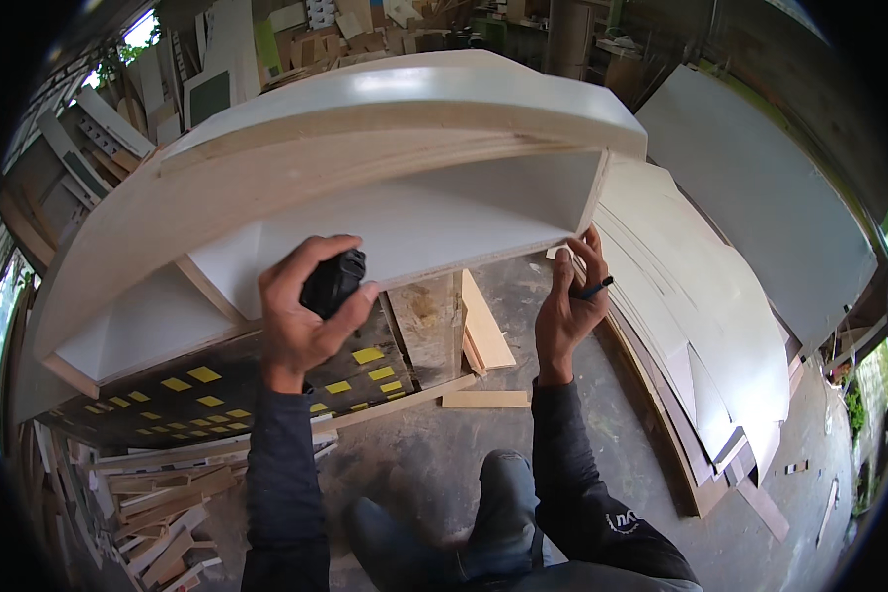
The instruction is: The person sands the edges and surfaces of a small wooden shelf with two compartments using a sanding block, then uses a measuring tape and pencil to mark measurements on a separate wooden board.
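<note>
A large white-lined wooden cabinet [419, 232] with a curved front and open compartments lies across the bench before me. My left hand [301, 316] is closed round a black, palm-sized tape measure [334, 283], held just in front of the cabinet's near edge. No drawn-out tape can be made out. At the cabinet's right near corner, my right hand [574, 296] has its thumb and finger against the edge. A dark pencil or pen [597, 287] is tucked between its fingers, the tip pointing right.
Under the cabinet is a dark board [217, 400] with yellow patches. Stacked white curved panels [696, 296] stand at the right, beside a large grey sheet [760, 187]. Wood offcuts [173, 503] lie heaped at the lower left; loose strips [485, 399] lie between the bench and my legs.
</note>
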The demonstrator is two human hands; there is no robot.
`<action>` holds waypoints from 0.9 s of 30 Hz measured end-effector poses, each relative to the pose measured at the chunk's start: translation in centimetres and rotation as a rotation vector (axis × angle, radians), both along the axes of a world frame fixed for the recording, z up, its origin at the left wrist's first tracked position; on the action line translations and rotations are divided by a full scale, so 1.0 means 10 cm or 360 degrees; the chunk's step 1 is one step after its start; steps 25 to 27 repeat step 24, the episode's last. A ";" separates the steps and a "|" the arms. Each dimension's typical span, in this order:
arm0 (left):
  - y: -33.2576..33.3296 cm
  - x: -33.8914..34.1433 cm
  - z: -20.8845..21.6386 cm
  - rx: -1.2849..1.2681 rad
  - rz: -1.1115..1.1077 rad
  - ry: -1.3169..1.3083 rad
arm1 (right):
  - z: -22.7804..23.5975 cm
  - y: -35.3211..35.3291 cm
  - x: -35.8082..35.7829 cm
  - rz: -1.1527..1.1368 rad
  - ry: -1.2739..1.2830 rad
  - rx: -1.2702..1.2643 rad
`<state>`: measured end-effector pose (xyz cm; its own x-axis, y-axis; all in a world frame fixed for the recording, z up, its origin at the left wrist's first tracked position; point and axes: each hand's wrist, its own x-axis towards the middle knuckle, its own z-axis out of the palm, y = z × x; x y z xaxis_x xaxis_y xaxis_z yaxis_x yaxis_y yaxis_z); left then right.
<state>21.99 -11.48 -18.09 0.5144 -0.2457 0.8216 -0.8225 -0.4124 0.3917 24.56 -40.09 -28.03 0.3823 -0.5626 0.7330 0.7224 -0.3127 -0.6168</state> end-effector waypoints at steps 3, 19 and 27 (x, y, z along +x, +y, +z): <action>-0.02 0.01 -0.02 -0.0042 0.0020 0.0056 | 0.01 -0.04 0.08 0.0212 -0.0227 0.0085; -0.23 -0.19 -0.25 0.0152 0.0079 -0.0176 | 0.15 0.86 -0.55 0.1450 0.0137 -0.0104; -0.33 -0.50 -0.36 0.0402 0.0119 -0.0128 | 0.10 0.73 -0.62 0.1513 0.0265 -0.0347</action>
